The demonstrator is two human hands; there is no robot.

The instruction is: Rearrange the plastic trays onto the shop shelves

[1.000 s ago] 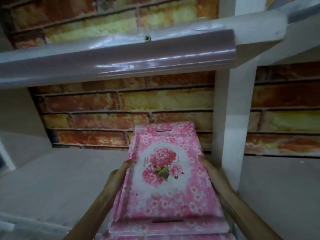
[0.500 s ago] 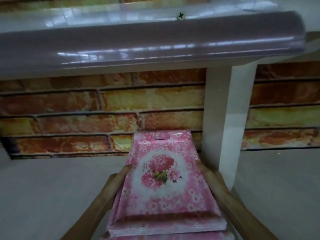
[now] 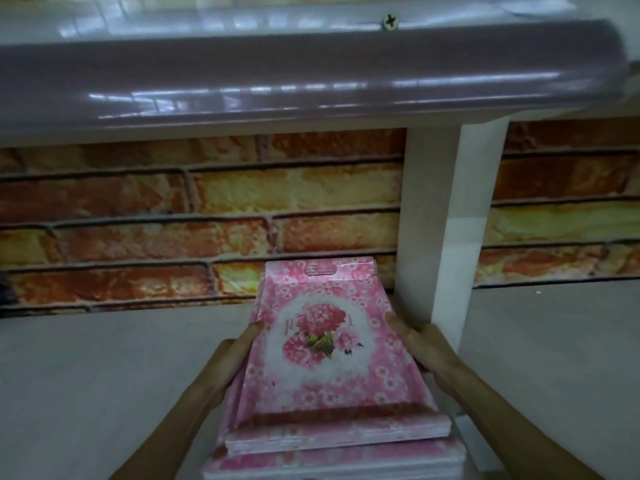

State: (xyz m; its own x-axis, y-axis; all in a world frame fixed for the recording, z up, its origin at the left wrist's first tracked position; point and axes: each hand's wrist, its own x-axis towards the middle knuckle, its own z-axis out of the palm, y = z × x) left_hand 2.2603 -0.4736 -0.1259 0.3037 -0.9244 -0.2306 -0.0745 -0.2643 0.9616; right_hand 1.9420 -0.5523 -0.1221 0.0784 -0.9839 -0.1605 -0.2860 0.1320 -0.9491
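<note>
Two hands carry a stack of pink floral trays (image 3: 325, 344) into the lower bay of the shop shelves; the left hand (image 3: 239, 351) grips the stack's left edge, thumb curled over the rim and the other fingers hidden beneath, while the right hand (image 3: 419, 341) clamps the right edge the same way, thumb on top, fingers out of sight below. A second, wider layer of pink trays (image 3: 332, 460) shows at the bottom of the view under the held ones; whether it belongs to the same load or already lies on the board cannot be told. As a judgement, the task stands midway through one placement; the trays are inside the bay but whether they rest on the shelf board (image 3: 104, 368) is unclear, and no other trays appear set down along it; most of the shelving seems left to fill.

Room is generous to the left, where the grey board runs wide and bare towards the brick-pattern back wall (image 3: 173, 209); the far end of the trays sits near that wall, so little depth is left for pushing. On the right the white upright post (image 3: 450, 220) stands just beside the right hand, leaving tight clearance for the knuckles; overhead the glossy rounded lip of the upper shelf (image 3: 311, 77) hangs well above the stack.
</note>
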